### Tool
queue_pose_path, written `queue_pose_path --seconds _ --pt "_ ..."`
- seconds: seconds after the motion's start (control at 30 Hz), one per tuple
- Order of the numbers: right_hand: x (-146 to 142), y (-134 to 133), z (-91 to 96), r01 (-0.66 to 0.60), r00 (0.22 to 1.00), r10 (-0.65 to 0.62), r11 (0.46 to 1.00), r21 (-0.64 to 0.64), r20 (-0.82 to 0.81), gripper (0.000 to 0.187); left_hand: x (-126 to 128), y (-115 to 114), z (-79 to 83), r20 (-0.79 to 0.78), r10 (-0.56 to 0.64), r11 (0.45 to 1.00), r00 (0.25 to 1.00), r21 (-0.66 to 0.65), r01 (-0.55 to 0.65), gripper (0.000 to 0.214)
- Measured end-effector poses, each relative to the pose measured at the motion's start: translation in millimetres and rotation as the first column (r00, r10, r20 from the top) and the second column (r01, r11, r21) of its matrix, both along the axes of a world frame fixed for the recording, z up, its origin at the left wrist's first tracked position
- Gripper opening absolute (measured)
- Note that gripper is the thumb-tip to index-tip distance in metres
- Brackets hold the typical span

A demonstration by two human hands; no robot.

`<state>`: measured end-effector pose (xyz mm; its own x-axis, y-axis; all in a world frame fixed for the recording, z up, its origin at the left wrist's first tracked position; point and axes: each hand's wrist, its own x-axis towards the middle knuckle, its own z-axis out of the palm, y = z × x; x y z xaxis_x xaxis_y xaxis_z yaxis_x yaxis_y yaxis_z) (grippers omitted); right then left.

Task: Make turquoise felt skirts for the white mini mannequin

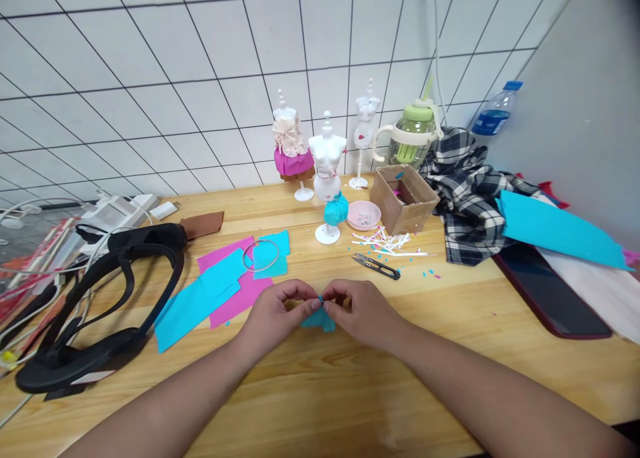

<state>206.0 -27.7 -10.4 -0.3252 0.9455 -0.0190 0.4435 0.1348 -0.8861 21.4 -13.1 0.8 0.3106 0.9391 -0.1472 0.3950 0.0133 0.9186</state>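
While your left hand and right hand both pinch gathered top of blue piece, over tabletop, nearer you than snips, set small even folds, pinch points close together; tug lightly, since thin material probably tears easily.

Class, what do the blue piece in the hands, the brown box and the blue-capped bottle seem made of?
Blue piece: perhaps crepe paper or thin fabric, matte; gathered folds. Brown box: likely cardboard, fairly dull; stiff, flat walls. Blue-capped bottle: probably clear, glossy plastic; see-through body.
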Motion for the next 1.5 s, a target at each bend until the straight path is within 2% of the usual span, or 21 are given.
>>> queue_pose_path --seconds 0.13,0.23,0.33,0.43,0.5,0.63,0.73,0.8,0.87,1.0,1.07,1.17,1.23,1.33,1.4,1.5 --pt "1 4 -4.4 -0.028 0.98 0.004 0.993 -0.118 -0.2 0.014 -1 2 -6.8 0.185 0.128 0.985 0.974 -0.138 -0.103 0.027" --pt "2 8 -7.4 -0.028 0.95 -0.042 0.975 -0.218 -0.311 0.011 -2 3 -12.2 0.347 0.208 0.961 0.914 -0.246 -0.126 0.027" --pt "4 12 -8.5 -0.059 0.883 -0.093 0.95 -0.307 -0.46 0.016 -4 5 -16.0 0.507 0.234 0.939 0.83 -0.338 -0.059 0.027" --pt "7 14 -9.0 -0.116 0.837 -0.115 0.919 -0.377 -0.536 0.024 -7 9 -17.8 0.582 0.156 0.941 0.798 -0.333 0.059 0.042" --pt "9 15 -9.6 -0.126 0.842 -0.105 0.916 -0.381 -0.529 0.024 -9 11 -18.8 0.582 0.11 0.946 0.806 -0.31 0.095 0.046" --pt "10 15 -9.1 -0.104 0.867 -0.055 0.952 -0.288 -0.495 0.026 -11 12 -21.1 0.504 0.12 0.947 0.855 -0.318 0.054 0.032" --pt "9 15 -8.2 -0.072 0.822 -0.128 0.943 -0.324 -0.555 0.03 -9 11 -22.8 0.506 0.115 0.942 0.855 -0.328 0.068 0.029" --pt "7 16 -9.1 -0.052 0.759 -0.222 0.917 -0.396 -0.612 0.032 -8 10 -24.3 0.493 0.101 0.944 0.864 -0.323 0.074 0.027" --pt "5 16 -10.9 -0.082 0.712 -0.276 0.88 -0.467 -0.646 0.033 -8 10 -26.0 0.451 0.078 0.949 0.889 -0.307 0.072 0.023" --pt "2 15 -10.4 -0.095 0.7 -0.33 0.837 -0.54 -0.634 0.034 -8 10 -28.6 0.389 0.038 0.965 0.921 -0.254 0.067 0.019" --pt "2 15 -7.0 -0.098 0.643 -0.402 0.801 -0.591 -0.651 0.041 -7 10 -29.2 0.412 0.068 0.967 0.909 -0.252 0.042 0.02" --pt "4 14 -3.7 -0.184 0.515 -0.481 0.746 -0.639 -0.71 0.051 -6 11 -30.1 0.485 0.19 0.957 0.853 -0.287 -0.05 0.021" --pt "4 14 -5.0 -0.2 0.501 -0.456 0.766 -0.611 -0.736 0.053 -5 13 -30.8 0.52 0.267 0.949 0.811 -0.29 -0.127 0.021" --pt "1 13 -10.9 -0.143 0.584 -0.385 0.818 -0.557 -0.715 0.06 -5 14 -31.3 0.529 0.306 0.945 0.791 -0.269 -0.186 0.021" --pt "-1 13 -14.9 -0.114 0.621 -0.355 0.841 -0.529 -0.698 0.058 -5 14 -31.1 0.495 0.277 0.95 0.824 -0.269 -0.158 0.022" --pt "0 14 -17.6 -0.16 0.607 -0.322 0.846 -0.509 -0.727 0.053 -5 13 -30.7 0.432 0.219 0.958 0.875 -0.263 -0.11 0.024"
